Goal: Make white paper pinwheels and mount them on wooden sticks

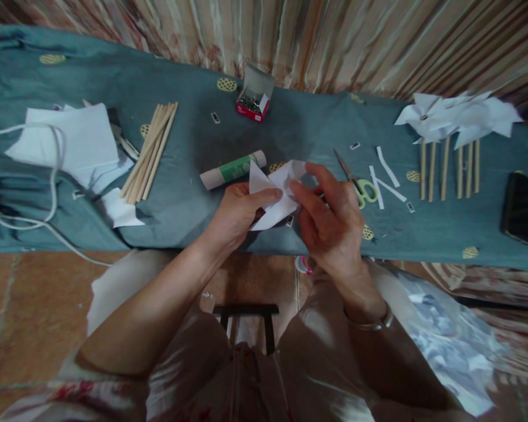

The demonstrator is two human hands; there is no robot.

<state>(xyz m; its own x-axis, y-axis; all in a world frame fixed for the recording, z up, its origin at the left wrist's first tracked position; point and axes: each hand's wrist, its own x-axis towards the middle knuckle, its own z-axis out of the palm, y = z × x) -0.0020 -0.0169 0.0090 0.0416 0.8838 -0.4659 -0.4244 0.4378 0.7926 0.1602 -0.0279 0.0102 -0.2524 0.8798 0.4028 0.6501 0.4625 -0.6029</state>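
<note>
A white paper pinwheel [281, 202] with folded blades is held up over the front part of the table. My left hand [240, 211] grips it from the left, thumb pressed near its centre. On the other side my right hand [330, 217] has its fingers closed on the folded paper of the upper right blade. Just behind the left hand lies a glue stick [233, 170] with a green label. Beside the right hand rest scissors [361, 186] with light green handles, and thin paper strips [387, 183] lie to their right.
A red box [251, 108] of small metal pieces stands open at the back. Wooden sticks [152, 152], pliers [127, 143], white paper sheets [73, 138] and a white cable [55, 176] are at left. Finished pinwheels [460, 117] and a phone [522, 206] lie at right.
</note>
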